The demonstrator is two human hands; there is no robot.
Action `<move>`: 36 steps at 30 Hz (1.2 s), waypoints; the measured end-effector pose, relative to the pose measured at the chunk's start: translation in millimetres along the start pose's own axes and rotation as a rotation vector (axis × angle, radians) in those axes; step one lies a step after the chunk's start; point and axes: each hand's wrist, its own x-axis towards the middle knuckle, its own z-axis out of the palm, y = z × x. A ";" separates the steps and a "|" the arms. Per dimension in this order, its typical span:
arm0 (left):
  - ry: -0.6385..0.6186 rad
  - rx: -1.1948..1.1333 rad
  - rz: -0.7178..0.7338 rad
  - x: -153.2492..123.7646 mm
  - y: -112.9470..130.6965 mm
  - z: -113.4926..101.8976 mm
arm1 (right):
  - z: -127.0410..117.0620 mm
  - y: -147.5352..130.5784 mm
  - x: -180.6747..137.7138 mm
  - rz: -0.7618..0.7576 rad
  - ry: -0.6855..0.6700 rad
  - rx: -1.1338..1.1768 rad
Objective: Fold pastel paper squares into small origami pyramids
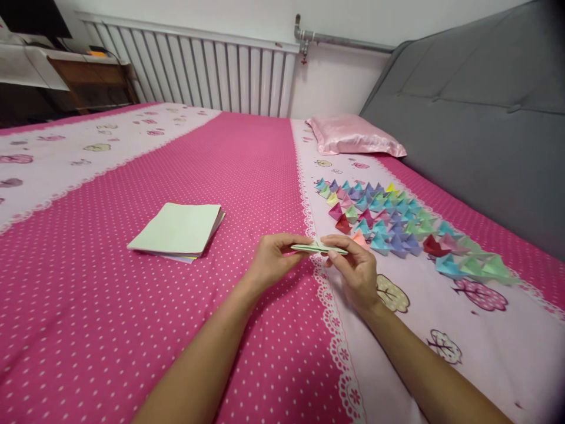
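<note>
A flat, folded piece of light green paper (pixel 318 248) is pinched between both hands just above the bedspread. My left hand (pixel 272 259) grips its left end with thumb and fingers closed. My right hand (pixel 354 268) pinches its right end the same way. Right of the hands lie several small folded paper boats (pixel 399 227) in many colours, set in rows on the pink-white strip of the sheet. A stack of square paper sheets (pixel 179 231), pale green on top, lies to the left of my left hand.
The hands work over a bed with a pink dotted spread (pixel 132 330). A pink satin pillow (pixel 353 135) lies at the far end by a grey padded headboard (pixel 477 118). A white radiator (pixel 198 70) stands behind the bed.
</note>
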 end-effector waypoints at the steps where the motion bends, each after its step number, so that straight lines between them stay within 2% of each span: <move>1: -0.005 -0.001 0.005 0.0 0.2 0.0 | -0.1 0.4 -0.1 0.006 -0.001 -0.001; 9: 0.010 0.029 0.001 -0.2 2.4 0.1 | 0.6 -3.9 0.5 0.078 -0.079 -0.019; 16: -0.058 0.029 -0.010 -0.2 6.2 1.6 | 6.5 -1.5 0.3 0.221 -0.077 -0.042; 21: -0.055 0.203 0.059 -2.1 3.0 6.5 | 6.3 1.8 -1.9 0.180 -0.134 -0.235; 25: -0.087 0.287 0.145 -6.8 5.7 15.2 | 4.1 3.6 -2.9 0.143 -0.129 -0.362; 32: -0.134 0.362 0.072 -19.1 16.8 34.9 | 1.8 7.4 -5.5 0.160 -0.036 -0.365; 36: -0.076 0.417 -0.040 -20.5 16.2 37.4 | 5.1 5.3 -6.4 0.190 -0.024 -0.320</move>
